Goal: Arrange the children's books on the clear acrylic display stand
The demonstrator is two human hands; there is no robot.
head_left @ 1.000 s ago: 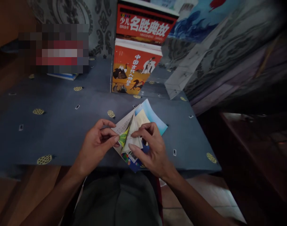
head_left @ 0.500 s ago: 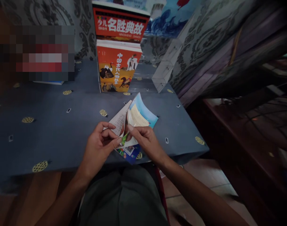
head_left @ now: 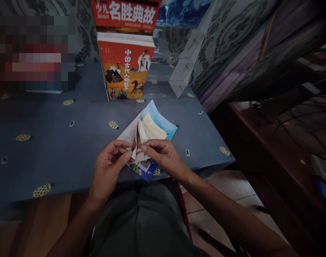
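Observation:
A thin open booklet (head_left: 154, 125) with a light-blue and cream inside page lies tilted near the table's front edge. My left hand (head_left: 109, 162) pinches the lower corner of its printed left-side pages between thumb and fingers. On the other side, my right hand (head_left: 164, 155) grips the lower part of the right-side pages with thumb and fingertips. Between the two hands the pages stand up and curl apart. Below them shows the booklet's dark-blue back cover with a barcode, partly hidden by my fingers.
Behind the booklet, red-and-orange books (head_left: 126, 69) stand upright in a clear acrylic rack (head_left: 182, 76). The blue tablecloth (head_left: 58, 150) has yellow pineapple prints. A blurred-out patch covers the far left. Dark reddish furniture (head_left: 256, 142) and cables lie beyond the table's right edge.
The green-printed page corner between my hands no longer shows; a brown-pictured page stands there instead, and the pages are spread further apart. The whole view has shifted slightly.

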